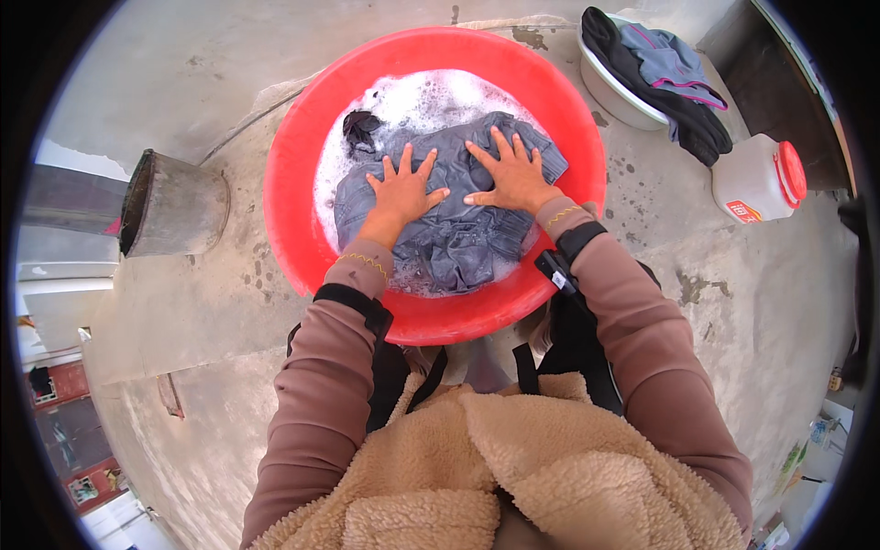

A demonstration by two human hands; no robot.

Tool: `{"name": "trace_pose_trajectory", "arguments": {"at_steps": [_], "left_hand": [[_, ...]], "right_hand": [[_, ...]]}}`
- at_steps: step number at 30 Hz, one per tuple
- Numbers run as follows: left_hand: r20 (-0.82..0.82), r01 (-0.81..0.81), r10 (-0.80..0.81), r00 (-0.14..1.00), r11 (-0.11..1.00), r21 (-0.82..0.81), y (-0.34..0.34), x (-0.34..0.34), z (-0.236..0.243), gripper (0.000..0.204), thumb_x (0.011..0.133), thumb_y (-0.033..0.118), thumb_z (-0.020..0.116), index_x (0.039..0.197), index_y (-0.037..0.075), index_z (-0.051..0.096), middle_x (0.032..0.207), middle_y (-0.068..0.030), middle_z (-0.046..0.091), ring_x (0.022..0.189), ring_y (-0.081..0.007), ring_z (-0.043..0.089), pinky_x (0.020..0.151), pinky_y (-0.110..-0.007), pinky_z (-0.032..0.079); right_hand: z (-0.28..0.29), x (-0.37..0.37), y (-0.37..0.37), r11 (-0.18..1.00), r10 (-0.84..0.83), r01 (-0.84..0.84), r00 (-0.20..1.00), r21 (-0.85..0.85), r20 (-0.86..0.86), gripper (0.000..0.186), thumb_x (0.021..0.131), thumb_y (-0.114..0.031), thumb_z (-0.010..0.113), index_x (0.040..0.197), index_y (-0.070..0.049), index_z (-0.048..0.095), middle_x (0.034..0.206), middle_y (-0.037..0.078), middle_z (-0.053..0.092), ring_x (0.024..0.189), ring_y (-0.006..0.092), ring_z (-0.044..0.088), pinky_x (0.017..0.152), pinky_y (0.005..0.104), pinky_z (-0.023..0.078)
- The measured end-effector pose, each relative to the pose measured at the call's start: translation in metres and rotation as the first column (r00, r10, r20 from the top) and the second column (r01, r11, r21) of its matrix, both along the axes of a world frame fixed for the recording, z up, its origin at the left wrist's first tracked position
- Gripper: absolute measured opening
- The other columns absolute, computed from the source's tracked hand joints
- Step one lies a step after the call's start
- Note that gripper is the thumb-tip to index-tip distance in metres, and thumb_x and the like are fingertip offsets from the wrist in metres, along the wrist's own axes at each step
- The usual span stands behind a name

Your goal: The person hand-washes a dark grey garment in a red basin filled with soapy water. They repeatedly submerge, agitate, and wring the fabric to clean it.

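A wet grey-blue garment [458, 243] lies bunched in a large round red basin [302, 165], with white suds [440, 92] around it. My left hand [403, 192] rests on the left part of the cloth, fingers spread. On the right part lies my right hand [513, 174], palm down with its fingers apart as well. Neither hand grips the fabric. A dark bunched piece of cloth [361, 128] pokes out of the foam beyond my left hand. What lies under the garment is hidden.
At the far right a white basin [616, 96] holds black and grey clothes [674, 69], partly hanging over its rim. A whitish plastic jar with a red lid [756, 179] stands nearer on the right. A worn grey bucket [179, 203] is at the left on the concrete floor [202, 321].
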State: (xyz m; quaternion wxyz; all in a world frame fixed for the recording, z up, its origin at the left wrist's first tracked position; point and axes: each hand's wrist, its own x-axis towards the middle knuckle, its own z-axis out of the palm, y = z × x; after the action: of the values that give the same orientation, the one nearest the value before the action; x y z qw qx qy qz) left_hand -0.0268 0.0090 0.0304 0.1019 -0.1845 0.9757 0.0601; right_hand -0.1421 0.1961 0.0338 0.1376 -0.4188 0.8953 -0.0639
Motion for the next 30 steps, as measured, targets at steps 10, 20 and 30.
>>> {"name": "trace_pose_trajectory", "arguments": {"at_steps": [10, 20, 30], "left_hand": [[0.346, -0.015, -0.016, 0.938, 0.996, 0.089, -0.017, -0.023, -0.060, 0.086, 0.088, 0.068, 0.051, 0.158, 0.035, 0.013, 0.165, -0.0122, 0.003, 0.145, -0.0519, 0.013, 0.105, -0.078, 0.020], [-0.158, -0.181, 0.321, 0.934, 0.804, 0.566, -0.046, -0.011, -0.077, 0.080, 0.086, 0.059, 0.061, 0.145, 0.008, 0.044, 0.142, -0.0289, 0.047, 0.138, -0.0485, 0.034, 0.113, -0.054, 0.029], [-0.282, -0.140, 0.296, 0.913, 0.875, 0.463, -0.035, 0.043, -0.083, 0.099, 0.078, 0.040, 0.078, 0.151, -0.001, 0.024, 0.147, -0.0344, 0.032, 0.133, -0.0481, 0.039, 0.110, -0.047, 0.037]], "right_hand": [[-0.057, -0.043, -0.053, 0.908, 0.060, -0.205, 0.927, 0.367, 0.370, 0.111, 0.070, -0.086, 0.057, 0.157, -0.032, 0.014, 0.159, 0.018, 0.025, 0.141, 0.0411, 0.035, 0.109, 0.0602, 0.028], [-0.044, -0.107, -0.046, 0.993, 0.105, -0.119, 0.878, 0.001, 0.467, 0.101, 0.072, -0.069, 0.073, 0.143, -0.003, 0.046, 0.143, 0.021, 0.050, 0.133, 0.0391, 0.046, 0.109, 0.0445, 0.039], [-0.065, -0.068, -0.057, 0.988, -0.012, 0.078, 0.902, -0.135, 0.432, 0.076, 0.067, -0.053, 0.083, 0.108, 0.009, 0.067, 0.100, 0.028, 0.069, 0.097, 0.0351, 0.068, 0.087, 0.0417, 0.051]]}}
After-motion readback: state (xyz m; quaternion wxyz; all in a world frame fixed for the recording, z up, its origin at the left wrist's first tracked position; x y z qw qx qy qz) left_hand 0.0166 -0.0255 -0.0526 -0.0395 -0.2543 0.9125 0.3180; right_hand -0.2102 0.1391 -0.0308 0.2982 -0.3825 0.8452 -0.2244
